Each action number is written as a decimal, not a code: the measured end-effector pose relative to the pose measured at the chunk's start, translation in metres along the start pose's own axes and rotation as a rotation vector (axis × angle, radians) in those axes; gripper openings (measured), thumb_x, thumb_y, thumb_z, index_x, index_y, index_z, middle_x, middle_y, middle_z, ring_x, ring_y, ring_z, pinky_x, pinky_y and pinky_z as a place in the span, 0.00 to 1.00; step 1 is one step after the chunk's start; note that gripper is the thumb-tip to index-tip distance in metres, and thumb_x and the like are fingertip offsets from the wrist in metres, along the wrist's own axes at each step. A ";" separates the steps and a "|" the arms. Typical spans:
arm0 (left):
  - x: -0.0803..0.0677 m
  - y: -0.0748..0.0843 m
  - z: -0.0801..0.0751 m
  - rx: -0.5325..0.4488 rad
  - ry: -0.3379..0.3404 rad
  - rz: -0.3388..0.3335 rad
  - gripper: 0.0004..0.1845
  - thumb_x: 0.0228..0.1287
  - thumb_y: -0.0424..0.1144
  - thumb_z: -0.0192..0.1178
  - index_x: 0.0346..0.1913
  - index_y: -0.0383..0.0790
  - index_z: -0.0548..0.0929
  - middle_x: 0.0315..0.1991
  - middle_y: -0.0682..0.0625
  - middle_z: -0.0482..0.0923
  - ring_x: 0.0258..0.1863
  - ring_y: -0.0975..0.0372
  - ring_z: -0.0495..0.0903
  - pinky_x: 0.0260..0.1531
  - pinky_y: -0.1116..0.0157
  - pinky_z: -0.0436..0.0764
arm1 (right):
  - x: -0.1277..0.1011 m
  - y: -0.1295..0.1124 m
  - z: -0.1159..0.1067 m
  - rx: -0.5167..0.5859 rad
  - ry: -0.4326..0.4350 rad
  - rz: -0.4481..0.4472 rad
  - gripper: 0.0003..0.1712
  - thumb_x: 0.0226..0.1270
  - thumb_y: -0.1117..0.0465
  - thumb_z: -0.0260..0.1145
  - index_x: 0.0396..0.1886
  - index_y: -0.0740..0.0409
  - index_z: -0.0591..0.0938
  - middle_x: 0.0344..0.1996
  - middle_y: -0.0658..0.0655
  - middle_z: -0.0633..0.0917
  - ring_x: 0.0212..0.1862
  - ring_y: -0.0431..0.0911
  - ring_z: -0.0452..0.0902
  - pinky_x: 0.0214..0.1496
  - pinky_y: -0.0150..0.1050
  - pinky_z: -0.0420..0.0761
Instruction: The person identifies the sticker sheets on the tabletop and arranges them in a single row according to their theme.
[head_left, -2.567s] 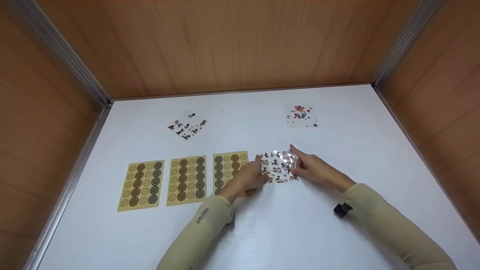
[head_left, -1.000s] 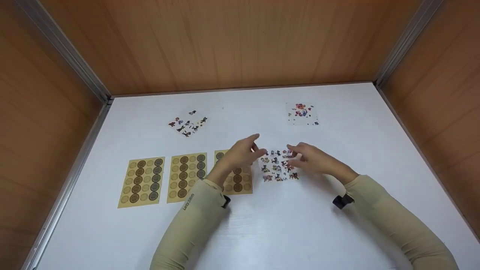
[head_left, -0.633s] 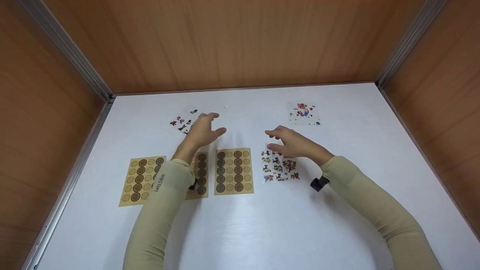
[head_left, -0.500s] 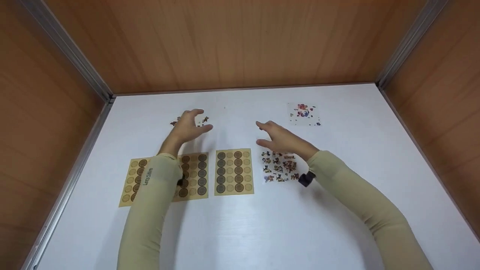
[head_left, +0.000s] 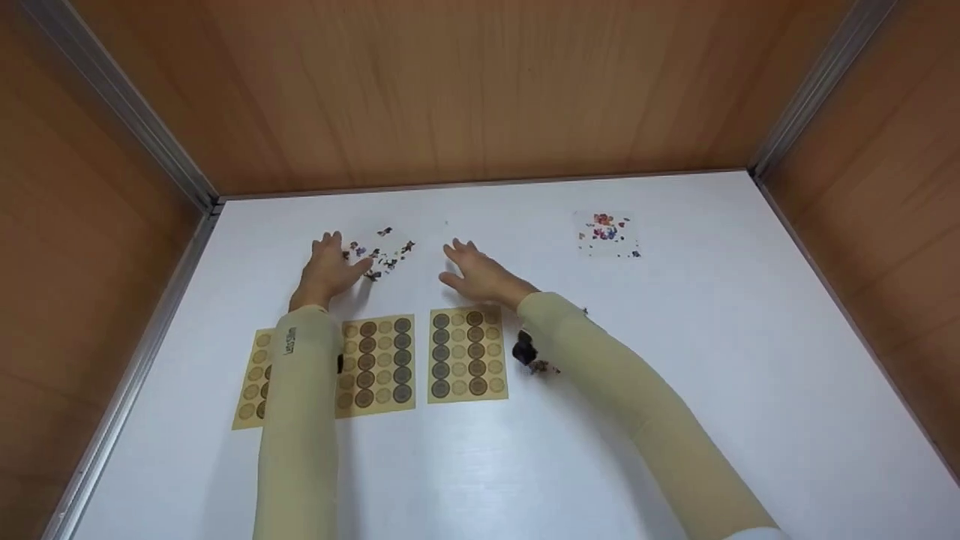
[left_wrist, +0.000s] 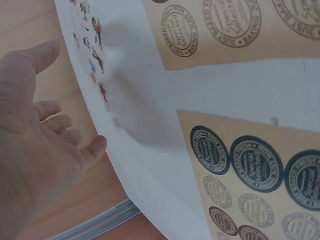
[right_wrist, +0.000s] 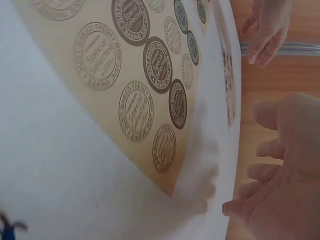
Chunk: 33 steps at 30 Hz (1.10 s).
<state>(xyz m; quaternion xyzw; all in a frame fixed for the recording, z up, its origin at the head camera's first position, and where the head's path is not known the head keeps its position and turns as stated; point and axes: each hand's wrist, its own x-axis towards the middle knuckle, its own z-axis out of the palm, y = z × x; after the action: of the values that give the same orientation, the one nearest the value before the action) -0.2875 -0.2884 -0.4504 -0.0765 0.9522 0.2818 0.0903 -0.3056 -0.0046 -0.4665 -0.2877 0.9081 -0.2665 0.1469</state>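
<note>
We see the left hand (head_left: pixel 326 268) spread flat with straight fingers at the left edge of a small clear sticker sheet (head_left: pixel 380 252) on the far left part of the white table (head_left: pixel 675 360); whether the fingertips touch the sheet we cannot tell. In the left wrist view the palm (left_wrist: pixel 30 150) is open and holds nothing, and the sheet's tiny dark and coloured figures (left_wrist: pixel 95 47) lie just beyond the fingers. The right hand (head_left: pixel 480 276) is also wide and relaxed, fingers straight, hovering just right of the same sheet and empty; the right wrist view shows its open palm (right_wrist: pixel 280 170) above the table edge of a kraft sheet (right_wrist: pixel 130 95). The clear sheet is thin, glossy and roughly square, its prints scattered loosely. Nearer to us lie three rectangular kraft-brown sticker sheets in a row, each printed with round seals in dark and pale brown: the right one (head_left: pixel 467 354) sits just near of the right hand, the middle one (head_left: pixel 375 361) beside it, and the left one (head_left: pixel 251 382) is partly covered by the left sleeve (head_left: pixel 300 420). The right sleeve (head_left: pixel 622 397) crosses over another clear sheet, of which only a few printed specks (head_left: pixel 546 367) show. Far right lies a separate clear sheet with red and blue prints (head_left: pixel 606 233). Wood-grain panels (head_left: pixel 480 82) wall the table.
</note>
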 end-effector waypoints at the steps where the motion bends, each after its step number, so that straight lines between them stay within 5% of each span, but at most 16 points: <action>1: 0.001 -0.002 0.002 0.002 -0.016 -0.011 0.49 0.74 0.54 0.55 0.80 0.28 0.41 0.80 0.32 0.33 0.79 0.40 0.30 0.76 0.43 0.38 | 0.005 -0.002 0.005 -0.002 -0.002 -0.003 0.37 0.82 0.49 0.53 0.81 0.60 0.57 0.80 0.64 0.51 0.80 0.61 0.42 0.80 0.53 0.48; 13: -0.008 -0.020 0.012 0.056 -0.095 -0.014 0.47 0.78 0.58 0.44 0.79 0.26 0.38 0.79 0.29 0.28 0.77 0.39 0.26 0.70 0.33 0.28 | 0.038 -0.041 0.046 -0.117 -0.073 -0.068 0.37 0.83 0.47 0.48 0.81 0.62 0.56 0.80 0.67 0.47 0.80 0.60 0.38 0.79 0.58 0.41; 22: -0.011 -0.024 0.017 0.035 -0.095 -0.005 0.51 0.75 0.62 0.46 0.79 0.29 0.35 0.79 0.31 0.25 0.77 0.39 0.24 0.69 0.33 0.26 | 0.039 -0.041 0.046 -0.104 -0.079 -0.006 0.38 0.83 0.46 0.47 0.81 0.60 0.53 0.81 0.62 0.45 0.81 0.56 0.36 0.80 0.51 0.37; 28: -0.011 -0.024 0.016 0.018 -0.135 -0.012 0.57 0.72 0.63 0.52 0.79 0.33 0.27 0.78 0.30 0.22 0.73 0.28 0.24 0.67 0.28 0.30 | 0.041 -0.039 0.045 -0.141 -0.079 -0.009 0.39 0.83 0.45 0.46 0.82 0.61 0.50 0.81 0.62 0.44 0.81 0.55 0.36 0.81 0.50 0.38; 33: -0.012 -0.024 0.015 0.011 -0.174 0.014 0.59 0.69 0.65 0.55 0.80 0.36 0.28 0.79 0.33 0.22 0.73 0.29 0.22 0.66 0.28 0.27 | 0.044 -0.039 0.045 -0.181 -0.084 -0.002 0.40 0.82 0.44 0.47 0.82 0.62 0.50 0.81 0.62 0.45 0.81 0.53 0.36 0.81 0.49 0.38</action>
<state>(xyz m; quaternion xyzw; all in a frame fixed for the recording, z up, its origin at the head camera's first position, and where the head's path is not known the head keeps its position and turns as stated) -0.2694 -0.2987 -0.4725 -0.0444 0.9428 0.2826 0.1710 -0.3043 -0.0757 -0.4861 -0.3116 0.9212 -0.1712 0.1581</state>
